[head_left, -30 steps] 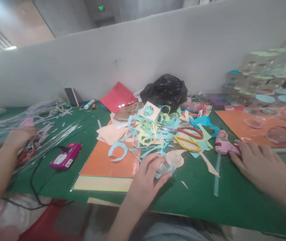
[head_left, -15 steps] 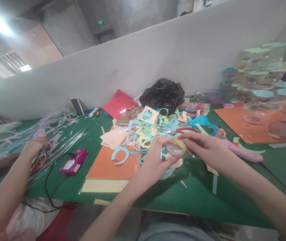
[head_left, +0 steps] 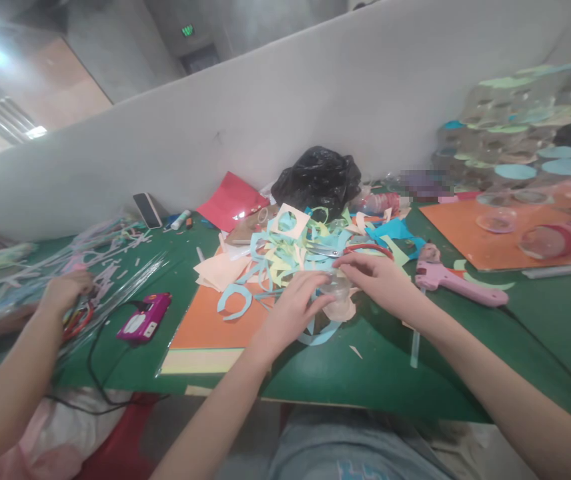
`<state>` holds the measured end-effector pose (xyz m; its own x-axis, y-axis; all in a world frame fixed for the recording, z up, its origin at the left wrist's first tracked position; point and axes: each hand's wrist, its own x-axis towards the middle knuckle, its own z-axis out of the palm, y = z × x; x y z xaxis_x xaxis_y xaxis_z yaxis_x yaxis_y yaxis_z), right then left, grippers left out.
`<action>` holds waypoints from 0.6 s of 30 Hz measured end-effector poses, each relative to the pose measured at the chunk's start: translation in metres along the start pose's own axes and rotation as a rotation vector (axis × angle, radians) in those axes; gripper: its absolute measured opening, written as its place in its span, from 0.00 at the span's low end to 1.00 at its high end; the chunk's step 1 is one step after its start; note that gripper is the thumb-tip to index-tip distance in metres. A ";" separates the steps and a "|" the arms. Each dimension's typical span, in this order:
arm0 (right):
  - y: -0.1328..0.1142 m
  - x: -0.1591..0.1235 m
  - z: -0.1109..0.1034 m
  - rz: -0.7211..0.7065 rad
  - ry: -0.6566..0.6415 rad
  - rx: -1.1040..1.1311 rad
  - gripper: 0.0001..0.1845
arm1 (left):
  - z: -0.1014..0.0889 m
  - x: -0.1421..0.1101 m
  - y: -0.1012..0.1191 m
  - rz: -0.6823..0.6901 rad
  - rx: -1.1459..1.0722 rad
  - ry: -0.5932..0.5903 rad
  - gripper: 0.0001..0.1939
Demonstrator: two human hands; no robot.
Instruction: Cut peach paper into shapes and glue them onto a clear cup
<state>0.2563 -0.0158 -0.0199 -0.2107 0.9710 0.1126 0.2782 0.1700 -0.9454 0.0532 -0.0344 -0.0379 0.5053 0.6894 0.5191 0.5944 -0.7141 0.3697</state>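
Between my hands is a small clear round plastic piece, like a shallow cup. My left hand has its fingers and thumb curled around the near-left side of it. My right hand touches its far-right rim with bent fingertips; what these pinch, if anything, is too blurred to make out. Beneath lie a pale peach paper piece and a light-blue paper ring on the green table. Red-handled scissors rest just beyond my fingers among paper scraps.
A pink glue gun with a cord lies at right, near an orange sheet carrying plastic pieces. Orange paper lies left, then a purple box. A black bag stands behind. A co-worker's arm works at far left.
My hands and the plastic piece have come slightly lower and left in view. The yellowish bit seen at its rim no longer shows. The whole view has shifted a little.
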 end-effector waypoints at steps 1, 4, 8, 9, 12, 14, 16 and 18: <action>0.000 0.000 0.000 -0.008 -0.003 -0.001 0.20 | -0.001 0.000 0.000 0.010 0.014 0.004 0.12; 0.001 -0.001 0.000 -0.026 -0.014 0.007 0.20 | -0.002 0.001 0.001 0.034 0.032 0.016 0.12; 0.002 -0.001 0.002 -0.019 -0.021 0.020 0.19 | -0.004 0.001 -0.002 0.095 0.059 0.028 0.11; 0.002 -0.001 0.003 -0.024 -0.019 0.015 0.19 | -0.004 0.001 -0.003 0.111 0.070 0.032 0.11; 0.004 -0.002 0.004 -0.042 -0.025 -0.003 0.19 | -0.005 0.000 -0.005 0.135 0.095 0.037 0.11; 0.005 -0.001 0.004 -0.046 -0.027 -0.014 0.19 | -0.005 0.000 -0.005 0.138 0.103 0.034 0.11; 0.006 -0.001 0.004 -0.046 -0.028 -0.019 0.19 | -0.005 0.000 -0.005 0.138 0.107 0.028 0.11; 0.007 -0.001 0.003 -0.047 -0.041 -0.028 0.18 | -0.005 0.000 -0.005 0.139 0.113 0.022 0.11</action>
<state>0.2556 -0.0166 -0.0272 -0.2625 0.9543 0.1430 0.2929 0.2200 -0.9305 0.0468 -0.0316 -0.0359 0.5744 0.5809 0.5768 0.5867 -0.7835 0.2049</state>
